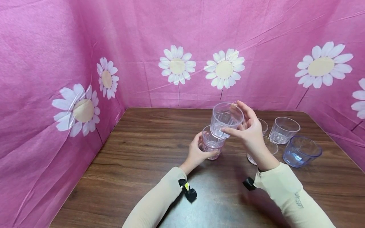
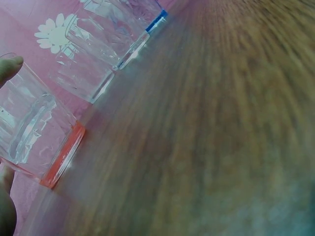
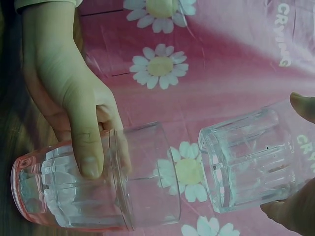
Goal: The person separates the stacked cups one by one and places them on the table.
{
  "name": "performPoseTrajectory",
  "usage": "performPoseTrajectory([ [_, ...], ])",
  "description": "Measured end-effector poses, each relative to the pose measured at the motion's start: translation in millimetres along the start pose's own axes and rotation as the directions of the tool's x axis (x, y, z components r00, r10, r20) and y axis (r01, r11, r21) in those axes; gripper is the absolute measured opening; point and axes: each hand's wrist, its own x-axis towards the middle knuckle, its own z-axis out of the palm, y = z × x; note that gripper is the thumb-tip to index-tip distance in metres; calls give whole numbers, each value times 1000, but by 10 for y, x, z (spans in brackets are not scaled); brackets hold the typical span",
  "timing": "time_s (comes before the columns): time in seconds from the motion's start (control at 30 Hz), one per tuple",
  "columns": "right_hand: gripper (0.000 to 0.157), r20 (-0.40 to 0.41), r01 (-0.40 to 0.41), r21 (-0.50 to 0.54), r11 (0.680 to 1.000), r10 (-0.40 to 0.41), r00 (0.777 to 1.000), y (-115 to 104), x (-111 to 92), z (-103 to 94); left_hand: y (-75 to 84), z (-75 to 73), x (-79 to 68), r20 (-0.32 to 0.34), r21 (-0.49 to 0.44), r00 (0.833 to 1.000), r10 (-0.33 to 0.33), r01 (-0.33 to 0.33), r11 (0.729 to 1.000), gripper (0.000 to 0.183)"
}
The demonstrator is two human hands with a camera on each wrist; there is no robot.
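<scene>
My left hand (image 1: 199, 152) grips a pink-tinted glass (image 3: 30, 189) that stands on the table, its base showing red in the left wrist view. Nested inside it is a clear glass (image 3: 152, 172), whose upper part sticks out above the pink rim. Just above this stack, my right hand (image 1: 251, 131) holds another clear glass (image 1: 223, 120) between thumb and fingers. That glass is slightly tilted, and its bottom is close over the stack's mouth, apart from it in the right wrist view.
At the right stand a clear glass (image 1: 284, 130), a blue glass (image 1: 302, 155) and two more clear glasses, partly hidden behind my right hand and wrist. The brown wooden table (image 1: 137, 142) is bordered by a pink flowered cloth (image 1: 137, 47) at the back and sides.
</scene>
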Motion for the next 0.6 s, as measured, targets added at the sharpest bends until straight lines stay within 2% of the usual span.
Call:
performPoseTrajectory([
  [0.23,91,11,12,39,999,-12,1000,-53,-81,-25,41,-5,1,4,13,1000,1,-1,1000,75],
  [0.47,90,58,77,126,989,-85,995,-63,-198,-85,21,-4,3,11,1,1000,-5,5,1000,76],
  [0.6,91,74,77,117,990,-86,994,-83,-270,-125,16,-3,-1,10,-13,1000,-3,3,1000,76],
])
